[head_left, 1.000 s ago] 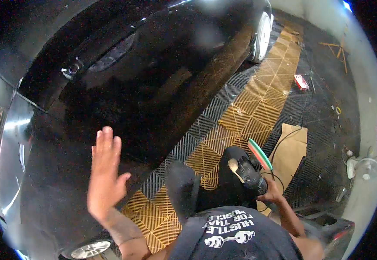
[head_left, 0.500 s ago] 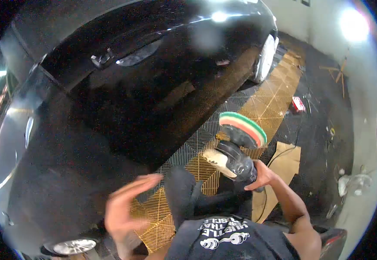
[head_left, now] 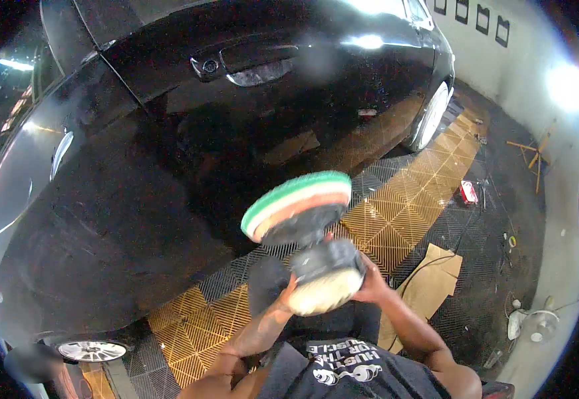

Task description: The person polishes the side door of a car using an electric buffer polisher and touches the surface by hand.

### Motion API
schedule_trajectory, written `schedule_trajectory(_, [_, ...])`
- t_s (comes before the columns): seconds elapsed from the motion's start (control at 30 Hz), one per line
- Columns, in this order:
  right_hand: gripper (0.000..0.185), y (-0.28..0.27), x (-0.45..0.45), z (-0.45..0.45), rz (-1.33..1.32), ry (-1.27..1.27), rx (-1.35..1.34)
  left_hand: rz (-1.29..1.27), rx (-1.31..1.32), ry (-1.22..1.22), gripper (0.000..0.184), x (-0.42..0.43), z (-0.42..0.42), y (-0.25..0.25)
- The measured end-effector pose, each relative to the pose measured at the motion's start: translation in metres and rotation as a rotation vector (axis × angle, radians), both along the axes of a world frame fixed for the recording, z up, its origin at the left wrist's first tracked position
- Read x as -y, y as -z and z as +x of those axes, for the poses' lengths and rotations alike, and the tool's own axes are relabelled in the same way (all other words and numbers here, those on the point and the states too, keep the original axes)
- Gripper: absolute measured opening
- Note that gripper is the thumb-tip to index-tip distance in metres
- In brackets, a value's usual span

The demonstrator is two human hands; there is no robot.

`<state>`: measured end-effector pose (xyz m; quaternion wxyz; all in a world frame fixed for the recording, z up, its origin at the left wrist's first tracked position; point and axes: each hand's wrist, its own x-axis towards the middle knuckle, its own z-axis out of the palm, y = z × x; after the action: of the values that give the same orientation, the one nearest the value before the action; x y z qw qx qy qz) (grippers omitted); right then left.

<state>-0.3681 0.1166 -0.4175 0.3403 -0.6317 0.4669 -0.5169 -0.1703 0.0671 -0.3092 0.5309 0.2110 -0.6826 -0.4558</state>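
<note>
Clearly, the biggest thing to mind is the glossy black car point(head_left: 169, 153), whose side fills the left of the view; steady, unhurried movement beside it would keep hard parts of the tool from knocking the paint. Below lies the ribbed black-and-yellow tile floor point(head_left: 392, 206), with a flat brown cardboard sheet point(head_left: 432, 279) on it near the person's right arm. The black-and-cream handheld power polisher point(head_left: 326, 269) is held up in front of the torso, above the floor and near the car. Its round foam pad point(head_left: 299, 199), layered green, white and orange, sits tilted with the green face outward; whether it is clear of the car is hard to tell. Holding it square, not on edge, would suit the foam best. The right hand point(head_left: 372, 286) is curled round one side of the polisher, and the left hand point(head_left: 289, 294) is bent in against the other, most fingers hidden; this two-sided grip looks sound and should resist twisting if kept firm. The thin black cord point(head_left: 424, 264) crossing the cardboard is best kept away from the pad.
</note>
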Motion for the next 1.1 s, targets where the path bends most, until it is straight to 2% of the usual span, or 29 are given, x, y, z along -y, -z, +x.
schedule_trajectory(0.03, [0.093,0.002,0.008,0.013,-0.059,0.146,-0.089,-0.053,0.002,-0.030,0.078,0.007,-0.007,-0.007])
schedule_trajectory(0.13, [0.051,0.015,0.049,0.028,-0.309,0.421,-0.272,-0.148,0.030,-0.050,0.069,0.035,-0.032,-0.024])
schedule_trajectory(0.2, [0.054,-0.006,0.074,0.050,-0.334,0.327,0.059,-0.132,0.086,-0.035,0.073,0.054,-0.031,-0.037])
schedule_trajectory(0.27, [0.064,0.003,0.090,0.054,-0.285,0.247,0.001,-0.122,0.102,-0.043,0.071,0.068,-0.024,-0.043])
schedule_trajectory(0.3, [0.062,0.009,0.095,0.058,-0.211,0.193,0.084,-0.121,0.054,-0.040,0.077,0.076,-0.022,-0.037])
schedule_trajectory(0.4, [0.056,-0.004,0.102,0.077,0.037,0.034,0.191,-0.064,0.047,-0.086,0.074,0.098,0.001,-0.013])
schedule_trajectory(0.43, [0.029,-0.010,0.104,0.091,-0.089,0.111,0.233,-0.010,0.040,-0.093,0.069,0.104,0.013,-0.004])
schedule_trajectory(0.47, [0.031,-0.003,0.114,0.092,-0.064,0.131,0.056,0.094,-0.007,-0.060,0.065,0.104,0.024,-0.003])
schedule_trajectory(0.53, [0.035,0.013,0.125,0.094,-0.022,0.123,0.038,0.124,-0.147,-0.091,0.070,0.100,0.035,0.006])
schedule_trajectory(0.57, [0.036,0.010,0.127,0.092,-0.065,0.125,-0.011,0.066,-0.120,-0.095,0.074,0.103,0.038,0.009])
schedule_trajectory(0.67, [0.035,0.004,0.126,0.087,-0.039,0.136,-0.022,0.007,-0.099,-0.127,0.069,0.107,0.031,0.005])
schedule_trajectory(0.73, [0.029,0.023,0.133,0.079,-0.077,0.183,0.039,0.040,0.070,-0.138,0.060,0.111,0.013,-0.001])
schedule_trajectory(0.8, [0.029,0.014,0.129,0.070,-0.048,0.280,0.180,0.027,0.109,-0.124,0.055,0.129,-0.020,0.003])
schedule_trajectory(0.83, [0.032,0.007,0.128,0.061,0.092,0.269,0.254,-0.006,0.114,-0.116,0.058,0.133,-0.038,-0.002])
schedule_trajectory(0.87, [0.038,0.030,0.141,0.048,0.083,0.171,0.354,-0.046,0.118,-0.128,0.061,0.140,-0.055,-0.003])
schedule_trajectory(0.93, [0.049,0.040,0.144,0.041,0.053,0.140,0.531,0.036,0.239,-0.165,0.065,0.152,-0.085,0.007])
schedule_trajectory(0.97, [0.049,0.055,0.147,0.037,0.061,0.135,0.534,0.059,0.323,-0.182,0.064,0.154,-0.091,0.009])
schedule_trajectory(1.03, [0.071,0.088,0.157,0.039,0.262,0.103,0.692,0.058,0.452,-0.221,0.062,0.155,-0.096,0.019])
schedule_trajectory(1.1, [0.071,0.118,0.158,0.057,0.235,0.079,0.715,0.051,0.491,-0.226,0.063,0.158,-0.086,0.043])
